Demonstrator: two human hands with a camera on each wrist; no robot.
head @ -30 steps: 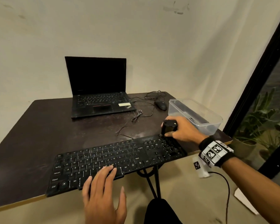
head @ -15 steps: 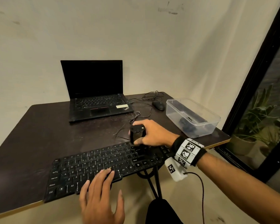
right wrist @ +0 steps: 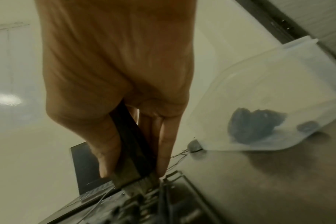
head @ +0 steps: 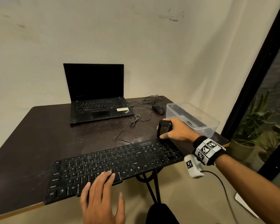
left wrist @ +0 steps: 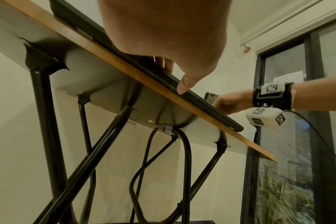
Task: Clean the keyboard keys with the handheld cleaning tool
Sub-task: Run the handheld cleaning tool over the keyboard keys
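Note:
A black full-size keyboard [head: 116, 165] lies slanted along the front edge of the dark table [head: 39, 136]. My right hand [head: 176, 131] grips a small black cleaning tool [head: 164, 127], held upright with its lower end on the keyboard's top right corner. In the right wrist view the thumb and fingers clasp the cleaning tool [right wrist: 133, 148], and its bristles meet the keys. My left hand [head: 102, 196] lies flat with straight fingers [head: 107, 177] pressing the keyboard's front edge near the space bar. From below, the left hand [left wrist: 163, 37] sits on the keyboard [left wrist: 201, 101] rim.
A black open laptop [head: 95, 97] stands at the back of the table. A wired black mouse [head: 158, 109] and its loose cable [head: 136, 118] lie right of it. A clear plastic box [head: 192, 118] with a dark object inside stands at the right edge, just behind my right hand.
My right hand swept the tool left along the keyboard's top rows, then back to the top right corner. The left hand stayed on the front edge.

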